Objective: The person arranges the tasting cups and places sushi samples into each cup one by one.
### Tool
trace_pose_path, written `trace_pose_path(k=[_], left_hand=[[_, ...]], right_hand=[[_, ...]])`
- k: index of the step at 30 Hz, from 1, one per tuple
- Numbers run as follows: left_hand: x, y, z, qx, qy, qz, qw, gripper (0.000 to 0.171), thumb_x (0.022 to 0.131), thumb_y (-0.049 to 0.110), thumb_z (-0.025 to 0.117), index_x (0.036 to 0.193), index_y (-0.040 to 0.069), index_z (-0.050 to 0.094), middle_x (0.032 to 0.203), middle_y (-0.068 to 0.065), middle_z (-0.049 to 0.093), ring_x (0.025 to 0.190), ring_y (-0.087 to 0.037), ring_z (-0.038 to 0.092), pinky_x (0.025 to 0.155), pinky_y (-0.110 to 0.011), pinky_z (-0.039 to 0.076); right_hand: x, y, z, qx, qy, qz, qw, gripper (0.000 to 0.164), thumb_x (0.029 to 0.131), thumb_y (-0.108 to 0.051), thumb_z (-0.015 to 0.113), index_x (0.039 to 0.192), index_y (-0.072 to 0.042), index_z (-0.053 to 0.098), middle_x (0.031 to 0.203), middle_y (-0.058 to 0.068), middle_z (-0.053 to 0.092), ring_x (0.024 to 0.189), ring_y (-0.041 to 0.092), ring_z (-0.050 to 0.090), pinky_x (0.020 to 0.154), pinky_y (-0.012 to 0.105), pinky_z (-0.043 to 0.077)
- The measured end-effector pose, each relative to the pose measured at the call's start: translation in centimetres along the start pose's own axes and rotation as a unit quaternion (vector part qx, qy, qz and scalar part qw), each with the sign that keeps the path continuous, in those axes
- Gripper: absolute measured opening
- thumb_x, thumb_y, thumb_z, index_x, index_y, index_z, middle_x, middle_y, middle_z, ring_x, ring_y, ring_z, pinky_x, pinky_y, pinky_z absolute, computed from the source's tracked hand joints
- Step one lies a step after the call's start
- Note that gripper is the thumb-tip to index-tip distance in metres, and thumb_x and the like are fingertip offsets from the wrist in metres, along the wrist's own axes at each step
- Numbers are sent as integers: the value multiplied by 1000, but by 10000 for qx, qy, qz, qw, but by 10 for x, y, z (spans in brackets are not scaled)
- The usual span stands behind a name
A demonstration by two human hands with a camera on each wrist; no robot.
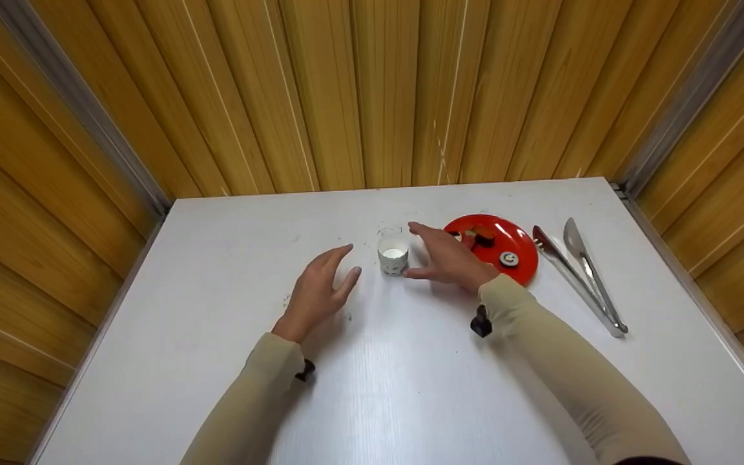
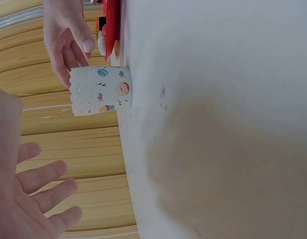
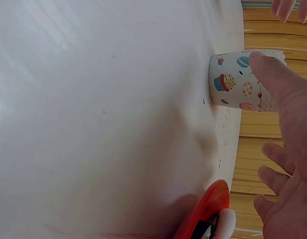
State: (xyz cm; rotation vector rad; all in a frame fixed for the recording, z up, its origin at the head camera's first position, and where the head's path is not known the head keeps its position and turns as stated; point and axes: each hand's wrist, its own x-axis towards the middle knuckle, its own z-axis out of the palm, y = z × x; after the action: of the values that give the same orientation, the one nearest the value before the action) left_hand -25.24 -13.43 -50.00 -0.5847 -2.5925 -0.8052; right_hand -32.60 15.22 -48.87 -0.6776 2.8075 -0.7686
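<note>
A white paper baking cup with a scalloped rim stands upright on the table between the hands. Cupcake and doughnut prints show on the cup in the left wrist view. My left hand is held to the left of it, fingers spread and holding nothing, with a gap to the cup. On the other side, my right hand is close to the cup, thumb and fingers apart. In the right wrist view, the right hand's thumb overlaps the cup; whether they touch I cannot tell.
Beside the right hand lies a red plate bearing several sushi-like pieces, partly covered by that hand. Farther right is a long metal tongs-like utensil, its two arms meeting at the near end. Wood-patterned walls enclose the white table.
</note>
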Motion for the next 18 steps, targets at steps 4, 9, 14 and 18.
trace_pose_path(k=[4,9,14,18], left_hand=[[1,1,1,79,64,-25,9999,48,106,37,58,146,10,57,142,-9,62,132,-26,58,110,-44,45],[1,3,3,75,107,-48,9999,46,105,33,60,145,10,58,140,-10,63,130,-26,59,107,-44,47],[1,6,4,12,80,-7,10000,45,106,33,59,145,11,57,139,-11,63,129,-27,60,105,-43,49],[2,6,5,-51,94,49,9999,43,106,29,58,144,8,57,138,-12,64,128,-27,60,105,-43,49]], right_hand=[[5,-6,2,90,-114,12,9999,101,85,-44,84,163,-15,26,158,6,46,144,31,41,117,52,33],[10,-11,6,131,-247,118,9995,97,85,-43,84,161,-16,30,154,10,48,139,30,47,115,51,37],[14,-14,11,237,-190,170,9994,94,84,-42,85,158,-15,34,150,12,53,134,29,53,112,51,42],[17,-15,15,430,-114,246,9987,87,85,-38,86,155,-17,39,149,9,55,132,28,54,110,50,43]])
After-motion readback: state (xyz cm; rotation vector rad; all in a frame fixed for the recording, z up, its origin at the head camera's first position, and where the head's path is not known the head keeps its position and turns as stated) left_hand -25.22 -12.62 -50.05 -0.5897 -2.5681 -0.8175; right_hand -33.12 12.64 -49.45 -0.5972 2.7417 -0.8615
